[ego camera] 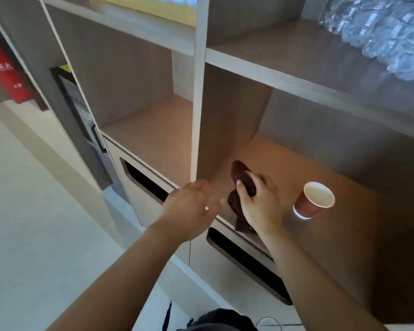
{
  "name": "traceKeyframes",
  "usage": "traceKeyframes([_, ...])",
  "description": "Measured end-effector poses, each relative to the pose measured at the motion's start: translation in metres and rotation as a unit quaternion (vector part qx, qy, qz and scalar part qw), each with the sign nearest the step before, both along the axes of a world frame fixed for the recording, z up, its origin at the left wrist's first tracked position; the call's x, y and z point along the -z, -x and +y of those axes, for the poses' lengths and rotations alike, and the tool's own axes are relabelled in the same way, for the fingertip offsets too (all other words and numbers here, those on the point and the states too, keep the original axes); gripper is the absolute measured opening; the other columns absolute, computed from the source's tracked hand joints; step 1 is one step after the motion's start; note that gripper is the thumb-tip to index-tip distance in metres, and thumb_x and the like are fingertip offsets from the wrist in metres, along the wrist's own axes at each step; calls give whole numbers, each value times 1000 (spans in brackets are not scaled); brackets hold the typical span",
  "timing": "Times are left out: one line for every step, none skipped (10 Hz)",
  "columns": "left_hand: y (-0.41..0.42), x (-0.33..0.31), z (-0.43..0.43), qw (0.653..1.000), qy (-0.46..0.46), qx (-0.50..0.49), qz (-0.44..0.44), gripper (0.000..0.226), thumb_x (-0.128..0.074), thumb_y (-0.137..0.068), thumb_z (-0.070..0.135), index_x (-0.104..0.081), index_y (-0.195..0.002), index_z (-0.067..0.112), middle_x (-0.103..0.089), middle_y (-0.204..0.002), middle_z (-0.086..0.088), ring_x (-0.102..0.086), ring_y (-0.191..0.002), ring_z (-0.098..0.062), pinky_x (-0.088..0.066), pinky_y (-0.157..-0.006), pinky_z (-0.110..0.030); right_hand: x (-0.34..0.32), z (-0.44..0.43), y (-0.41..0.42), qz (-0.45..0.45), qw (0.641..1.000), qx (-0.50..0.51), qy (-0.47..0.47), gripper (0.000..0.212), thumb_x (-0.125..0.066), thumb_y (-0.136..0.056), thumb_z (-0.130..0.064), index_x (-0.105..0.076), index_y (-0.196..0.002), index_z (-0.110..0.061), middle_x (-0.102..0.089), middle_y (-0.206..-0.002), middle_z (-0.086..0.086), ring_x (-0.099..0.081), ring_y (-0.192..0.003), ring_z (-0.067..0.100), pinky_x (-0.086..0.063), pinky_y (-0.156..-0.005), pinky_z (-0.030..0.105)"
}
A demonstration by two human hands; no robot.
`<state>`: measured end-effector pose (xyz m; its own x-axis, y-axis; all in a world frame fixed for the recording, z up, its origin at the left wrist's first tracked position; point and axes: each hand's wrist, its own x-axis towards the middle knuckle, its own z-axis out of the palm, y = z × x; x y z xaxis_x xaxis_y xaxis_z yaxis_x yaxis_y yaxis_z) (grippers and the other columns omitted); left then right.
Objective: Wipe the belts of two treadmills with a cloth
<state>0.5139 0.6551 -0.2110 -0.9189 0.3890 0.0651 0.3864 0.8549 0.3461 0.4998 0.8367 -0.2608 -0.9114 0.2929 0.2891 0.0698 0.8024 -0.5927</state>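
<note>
A dark brown cloth (241, 177) lies bunched on the wooden shelf (344, 211) near its front edge, part of it hanging over the edge. My right hand (261, 204) is closed around the cloth's middle. My left hand (191, 206) hovers just left of it in front of the shelf's white upright, fingers apart and holding nothing. No treadmill is in view.
A red paper cup (313, 200) stands on the same shelf, right of my right hand. Packed water bottles (382, 32) fill the upper right shelf. Below the shelf are cabinet doors with dark slot handles (246, 261). A red fire extinguisher (7, 75) stands far left.
</note>
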Motion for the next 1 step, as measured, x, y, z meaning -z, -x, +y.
traceKeyframes([10,-2,2,1000,-9,21,4,43,-32,-94,51,-48,-127,28,-57,-122,6,-56,-104,-15,-47,-89,-34,5,10,17,-53,998,27,-28,45,-48,-91,-49,-55,-128,-26,-53,-131,3,-45,-118,27,-36,-96,37])
